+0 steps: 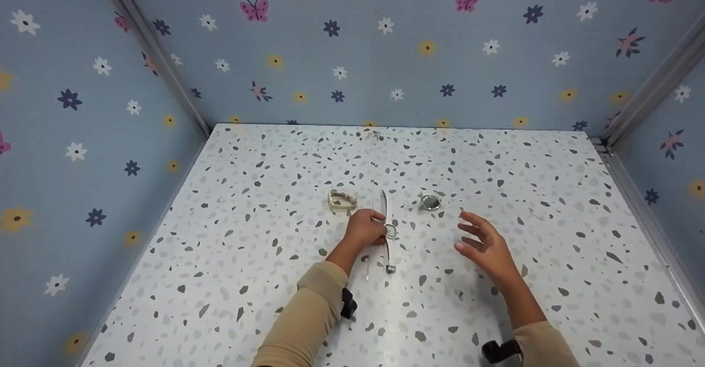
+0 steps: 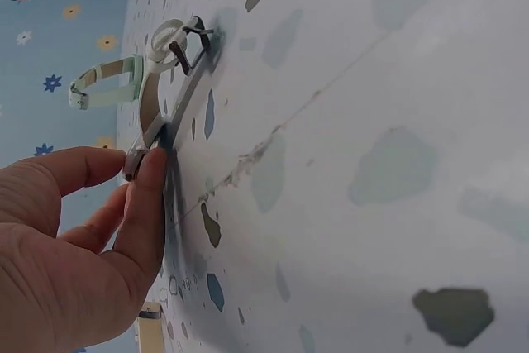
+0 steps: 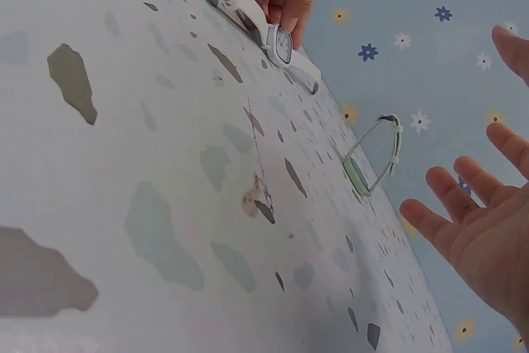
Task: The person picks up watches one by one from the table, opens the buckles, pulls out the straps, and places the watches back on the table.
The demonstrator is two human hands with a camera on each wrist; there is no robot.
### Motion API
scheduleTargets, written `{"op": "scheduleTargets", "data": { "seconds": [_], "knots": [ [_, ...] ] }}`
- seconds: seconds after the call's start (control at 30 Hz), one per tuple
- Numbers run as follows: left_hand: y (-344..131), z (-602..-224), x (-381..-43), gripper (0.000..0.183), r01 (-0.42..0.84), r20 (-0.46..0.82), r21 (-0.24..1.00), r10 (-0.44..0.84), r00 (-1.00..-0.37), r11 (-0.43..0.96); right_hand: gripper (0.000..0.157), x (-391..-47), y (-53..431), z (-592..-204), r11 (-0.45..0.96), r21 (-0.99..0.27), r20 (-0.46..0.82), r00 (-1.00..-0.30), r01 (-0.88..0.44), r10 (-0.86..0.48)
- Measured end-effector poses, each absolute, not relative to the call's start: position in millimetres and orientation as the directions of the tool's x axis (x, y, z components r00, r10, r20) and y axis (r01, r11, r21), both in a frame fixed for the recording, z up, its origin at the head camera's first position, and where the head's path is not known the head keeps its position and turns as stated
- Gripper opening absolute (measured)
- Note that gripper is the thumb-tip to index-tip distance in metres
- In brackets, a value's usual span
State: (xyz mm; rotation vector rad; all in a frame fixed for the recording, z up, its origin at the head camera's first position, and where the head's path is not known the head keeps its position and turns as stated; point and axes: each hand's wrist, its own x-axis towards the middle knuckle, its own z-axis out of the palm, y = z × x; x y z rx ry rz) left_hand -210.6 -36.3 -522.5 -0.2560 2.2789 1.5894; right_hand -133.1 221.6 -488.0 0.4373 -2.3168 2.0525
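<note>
A white-strapped wristwatch (image 1: 390, 232) lies unbuckled and stretched out on the speckled table, its buckle end toward the person. My left hand (image 1: 366, 228) pinches it at the side of its case between thumb and fingers, which the left wrist view shows close up. To the right, my right hand (image 1: 487, 248) hovers over the table with fingers spread and relaxed, holding nothing. Beyond it stands a pale green watch (image 3: 357, 175), its strap closed in a loop and its dark face tilted up. A beige watch (image 1: 342, 201), also looped, sits just past the left hand.
The white speckled table (image 1: 264, 179) is enclosed by blue flowered panels (image 1: 380, 53) at the back and both sides. Metal posts (image 1: 160, 53) stand at the corners. Each forearm wears a black strap mount (image 1: 347, 303) over a beige sleeve.
</note>
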Motion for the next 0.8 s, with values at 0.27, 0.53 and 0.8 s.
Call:
{"op": "scheduleTargets", "data": {
  "seconds": [0.27,0.53,0.8],
  "knots": [
    [-33.7,-524.1,-208.6,0.023,-0.234,-0.293,0.826,0.036,-0.956,0.512,0.060,-134.9,218.2,-490.1,0.080,-0.967,0.220,-0.951,-0.242,-0.217],
    [-32.1,-522.0,-208.7,0.019,-0.206,-0.284,0.752,0.025,-0.959,0.626,0.060,-136.6,210.7,-489.0,0.088,-0.981,0.159,-0.978,-0.172,-0.133],
    [-34.3,-522.0,-207.6,0.017,-0.194,-0.269,0.741,0.019,-0.963,0.643,0.051,-145.2,208.9,-494.6,0.131,-0.984,0.115,-0.993,-0.118,-0.029]
  ]
}}
